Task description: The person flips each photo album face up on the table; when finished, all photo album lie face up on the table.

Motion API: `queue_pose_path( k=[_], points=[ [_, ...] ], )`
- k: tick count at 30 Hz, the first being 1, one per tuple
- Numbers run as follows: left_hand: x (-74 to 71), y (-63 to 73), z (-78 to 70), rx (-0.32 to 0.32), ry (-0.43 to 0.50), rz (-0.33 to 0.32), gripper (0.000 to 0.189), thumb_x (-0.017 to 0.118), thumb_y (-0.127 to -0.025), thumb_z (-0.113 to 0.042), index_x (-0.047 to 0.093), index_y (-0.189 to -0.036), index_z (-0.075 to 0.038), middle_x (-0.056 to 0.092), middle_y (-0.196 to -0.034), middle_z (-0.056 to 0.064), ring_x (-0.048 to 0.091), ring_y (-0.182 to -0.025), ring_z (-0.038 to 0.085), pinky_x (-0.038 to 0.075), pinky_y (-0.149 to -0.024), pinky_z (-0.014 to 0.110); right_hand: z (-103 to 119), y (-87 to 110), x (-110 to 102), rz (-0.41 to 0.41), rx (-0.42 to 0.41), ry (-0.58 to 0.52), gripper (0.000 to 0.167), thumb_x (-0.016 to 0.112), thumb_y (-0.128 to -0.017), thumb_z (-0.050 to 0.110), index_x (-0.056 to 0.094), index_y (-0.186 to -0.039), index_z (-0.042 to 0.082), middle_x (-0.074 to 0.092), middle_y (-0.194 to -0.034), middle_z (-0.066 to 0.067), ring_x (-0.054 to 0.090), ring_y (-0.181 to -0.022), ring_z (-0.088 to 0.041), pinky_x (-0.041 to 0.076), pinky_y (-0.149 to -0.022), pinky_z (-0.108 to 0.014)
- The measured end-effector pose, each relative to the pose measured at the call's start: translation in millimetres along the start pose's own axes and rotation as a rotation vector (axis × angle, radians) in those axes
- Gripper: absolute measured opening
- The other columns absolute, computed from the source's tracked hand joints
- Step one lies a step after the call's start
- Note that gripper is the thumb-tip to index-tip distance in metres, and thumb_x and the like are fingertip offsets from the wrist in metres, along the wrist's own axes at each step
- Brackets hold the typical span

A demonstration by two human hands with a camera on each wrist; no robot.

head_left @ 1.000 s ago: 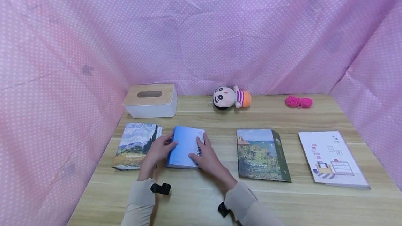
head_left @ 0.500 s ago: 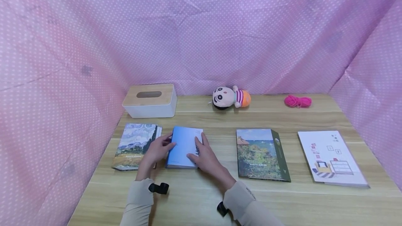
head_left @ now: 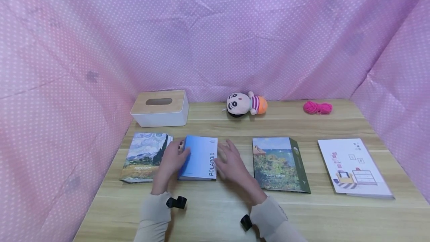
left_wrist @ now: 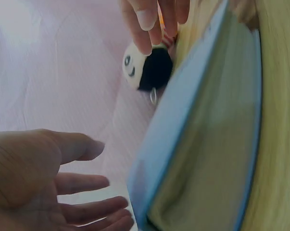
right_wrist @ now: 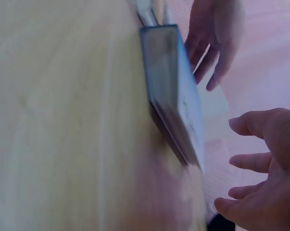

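A blue photo album (head_left: 198,156) lettered POLAROID lies flat on the wooden table, its cover facing up. At its left side is my left hand (head_left: 172,160), thumb near the cover's edge and fingers relaxed; the left wrist view shows that hand (left_wrist: 63,178) with its fingers spread and nothing gripped. Just off the right side hovers my right hand (head_left: 233,163), fingers loosely bent. In the right wrist view, the right hand (right_wrist: 265,168) is apart from the blue album (right_wrist: 166,82), holding nothing.
A landscape photo album (head_left: 146,156) lies left of the blue one. Rightward are a seaside-painting album (head_left: 277,163) and a white album (head_left: 354,167). Along the back sit a tissue box (head_left: 161,111), a plush doll (head_left: 246,104) and pink yarn (head_left: 317,107), before a dotted curtain (head_left: 215,33).
My right hand has come off the blue album's cover and moved right, uncovering the POLAROID lettering. The left hand has shifted slightly rightward. The album stays about where it was.
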State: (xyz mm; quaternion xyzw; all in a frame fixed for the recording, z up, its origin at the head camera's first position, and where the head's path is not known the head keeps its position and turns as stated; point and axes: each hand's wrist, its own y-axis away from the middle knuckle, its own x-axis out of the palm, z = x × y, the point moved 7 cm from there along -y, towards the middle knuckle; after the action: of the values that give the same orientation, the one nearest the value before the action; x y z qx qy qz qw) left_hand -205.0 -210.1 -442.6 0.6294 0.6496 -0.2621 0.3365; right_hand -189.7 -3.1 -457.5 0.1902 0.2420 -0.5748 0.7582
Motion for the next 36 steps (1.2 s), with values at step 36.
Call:
queue_pose_path(
  k=[36],
  points=[
    [166.6,31.3,-127.5,0.237,0.266,0.382,0.061,0.062,-0.093,-0.026,0.038,-0.143,0.000,0.053,-0.114,0.006,0.050,-0.096,0.014,0.047,-0.088,0.030,-113,73.3,-149,-0.200,0.161,0.114,0.077,0.064,-0.091,0.025,0.022,-0.147,-0.008,0.013,-0.151,-0.037,0.015,-0.137,-0.055,0.018,-0.108,-0.068]
  ],
)
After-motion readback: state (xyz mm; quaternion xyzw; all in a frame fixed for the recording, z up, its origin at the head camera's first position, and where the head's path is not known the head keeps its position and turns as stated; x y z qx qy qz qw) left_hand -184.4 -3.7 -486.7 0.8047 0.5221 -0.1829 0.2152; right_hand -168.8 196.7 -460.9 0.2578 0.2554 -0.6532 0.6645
